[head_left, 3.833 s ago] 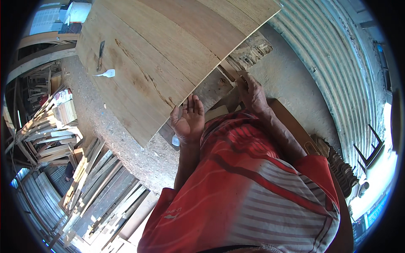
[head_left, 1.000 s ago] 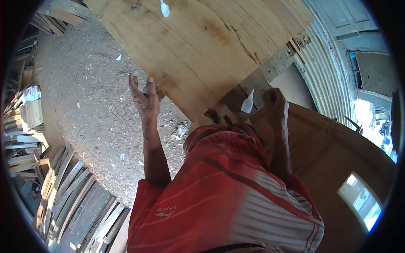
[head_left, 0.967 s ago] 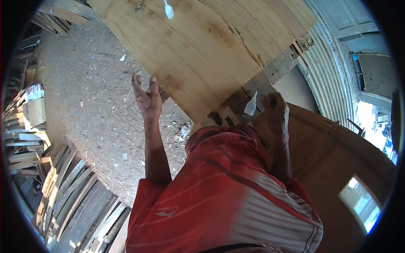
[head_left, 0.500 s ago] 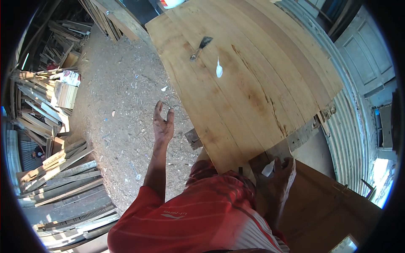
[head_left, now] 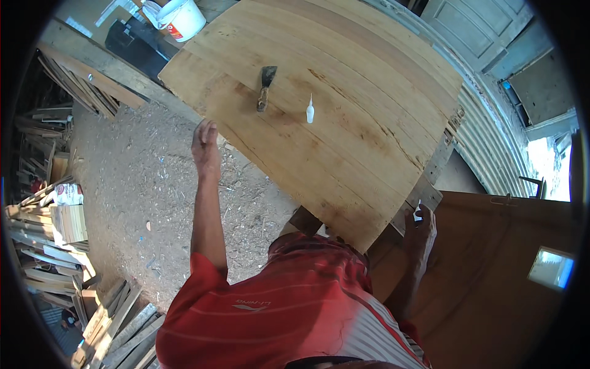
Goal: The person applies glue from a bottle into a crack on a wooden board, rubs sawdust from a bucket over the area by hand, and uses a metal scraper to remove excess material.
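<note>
A broad wooden panel (head_left: 344,154) made of joined boards lies in front of me. On it are a putty knife (head_left: 265,89) with a dark blade and worn handle, and a small white nozzle bottle (head_left: 310,112), standing with its thin tip up. My right hand (head_left: 421,229), beyond the panel's near right corner, is closed around a second small white bottle (head_left: 418,213), mostly hidden by the fingers. At the panel's left edge, my left hand (head_left: 207,144) is raised with its fingers curled in. Nothing shows in it, and whether it touches the edge is unclear.
A white bucket (head_left: 182,19) stands beyond the far left corner. Scrap timber (head_left: 117,326) is piled along the left over a littered dirt floor (head_left: 160,203). To the right are a brown board (head_left: 485,258), corrugated sheeting (head_left: 485,150) and a pale panelled door (head_left: 476,24).
The view has shifted, bringing more of the bucket into sight. My left hand has moved up and forward to the panel's edge, its fingers curling. My right hand still holds its bottle.
</note>
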The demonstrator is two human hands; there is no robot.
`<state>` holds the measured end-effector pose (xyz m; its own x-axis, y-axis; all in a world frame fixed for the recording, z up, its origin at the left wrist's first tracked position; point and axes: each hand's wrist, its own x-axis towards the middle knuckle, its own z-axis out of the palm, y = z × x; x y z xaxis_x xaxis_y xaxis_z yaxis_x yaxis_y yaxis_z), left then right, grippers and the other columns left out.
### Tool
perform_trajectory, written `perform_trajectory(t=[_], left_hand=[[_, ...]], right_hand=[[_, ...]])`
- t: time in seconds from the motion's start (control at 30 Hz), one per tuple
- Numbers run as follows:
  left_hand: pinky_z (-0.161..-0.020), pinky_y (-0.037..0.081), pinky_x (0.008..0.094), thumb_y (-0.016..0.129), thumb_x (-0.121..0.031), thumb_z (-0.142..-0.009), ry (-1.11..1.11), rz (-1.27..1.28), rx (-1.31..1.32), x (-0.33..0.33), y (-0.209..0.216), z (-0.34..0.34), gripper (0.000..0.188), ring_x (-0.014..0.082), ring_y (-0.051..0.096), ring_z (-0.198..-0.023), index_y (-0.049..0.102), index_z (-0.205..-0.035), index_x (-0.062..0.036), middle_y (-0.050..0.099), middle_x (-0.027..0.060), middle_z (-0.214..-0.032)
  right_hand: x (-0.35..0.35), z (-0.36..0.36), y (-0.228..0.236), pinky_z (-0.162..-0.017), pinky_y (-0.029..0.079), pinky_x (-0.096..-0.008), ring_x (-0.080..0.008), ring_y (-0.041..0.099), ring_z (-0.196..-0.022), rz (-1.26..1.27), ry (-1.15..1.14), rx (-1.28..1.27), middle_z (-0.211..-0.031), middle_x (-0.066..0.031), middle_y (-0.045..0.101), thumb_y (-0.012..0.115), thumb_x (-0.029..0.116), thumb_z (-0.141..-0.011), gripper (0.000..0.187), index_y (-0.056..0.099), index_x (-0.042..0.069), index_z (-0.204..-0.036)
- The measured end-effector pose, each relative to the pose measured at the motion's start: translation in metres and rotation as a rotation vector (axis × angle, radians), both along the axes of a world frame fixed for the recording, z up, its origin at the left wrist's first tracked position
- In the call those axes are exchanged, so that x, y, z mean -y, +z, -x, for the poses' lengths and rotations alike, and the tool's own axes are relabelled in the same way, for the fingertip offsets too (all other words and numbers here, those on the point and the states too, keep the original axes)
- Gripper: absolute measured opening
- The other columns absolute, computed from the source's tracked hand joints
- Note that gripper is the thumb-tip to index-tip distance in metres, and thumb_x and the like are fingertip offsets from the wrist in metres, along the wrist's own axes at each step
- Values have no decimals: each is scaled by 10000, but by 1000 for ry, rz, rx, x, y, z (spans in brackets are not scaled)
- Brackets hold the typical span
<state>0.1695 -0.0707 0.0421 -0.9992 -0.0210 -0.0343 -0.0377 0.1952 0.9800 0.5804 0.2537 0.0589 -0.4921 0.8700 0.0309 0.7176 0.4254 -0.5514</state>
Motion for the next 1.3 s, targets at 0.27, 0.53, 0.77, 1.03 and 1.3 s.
perform_trajectory(t=[0.27,0.53,0.77,1.03,1.3], left_hand=[[-1159,379,371,723,-320,-963,83,-118,-142,18,72,86,580,217,551,-1315,552,-1404,17,640,143,-1359],[-1034,492,400,661,-590,-887,33,820,-567,22,64,387,784,377,662,-1195,564,-1411,-15,681,279,-1261],[-1089,450,428,717,-630,-827,-4,938,-733,9,41,633,880,396,610,-1272,593,-1370,51,663,259,-1325],[-1102,446,509,721,-654,-808,-141,1344,-799,7,48,772,986,426,590,-1299,443,-1546,-62,602,255,-1420],[-928,549,501,729,-412,-917,-155,1451,-902,34,38,729,532,423,693,-1094,641,-1302,-55,727,228,-1168]], right_hand=[[18,52,-15,-754,541,-425,-272,652,-817,13,82,-4,-1076,-150,663,767,242,-930,429,627,28,-1275],[51,84,-12,-667,530,-369,-227,632,-749,-90,-53,-16,-1062,-131,663,744,174,-943,386,628,32,-1282],[116,22,-38,-710,553,-375,-244,683,-821,-370,-394,105,-1073,-142,684,715,128,-962,337,638,26,-1274],[214,-23,-86,-754,551,-420,-313,704,-849,-156,-736,216,-1029,-164,700,693,145,-963,320,637,24,-1254],[293,-71,-171,-701,538,-419,-259,658,-726,-13,-815,205,-847,-127,662,684,189,-960,234,654,2,-1096]])
